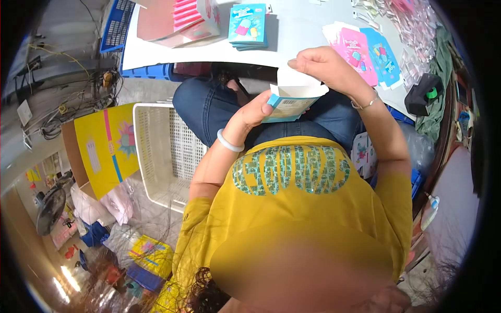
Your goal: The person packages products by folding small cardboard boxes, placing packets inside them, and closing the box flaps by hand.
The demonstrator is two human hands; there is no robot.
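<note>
My left hand (255, 110) grips a small blue cardboard box (295, 106) by its left side, above my lap. A barcode label shows on the box's near face, and its top is open with white inner flaps raised. My right hand (329, 68) is closed, thumb and fingertips at the upright white flap (297, 77) of that box. What lies inside the box is hidden. Past the hands, a stack of blue printed boxes (247, 25) with ice-pop pictures stands on the white table (300, 36).
A larger carton (177, 26) holding pink packs stands at the table's back left. Pink flat cartons (356, 55) and blue flat cartons (383, 57) lie at right, near many small wrapped pieces (409, 31). A white plastic basket (169, 151) and yellow carton (107, 146) are at my left.
</note>
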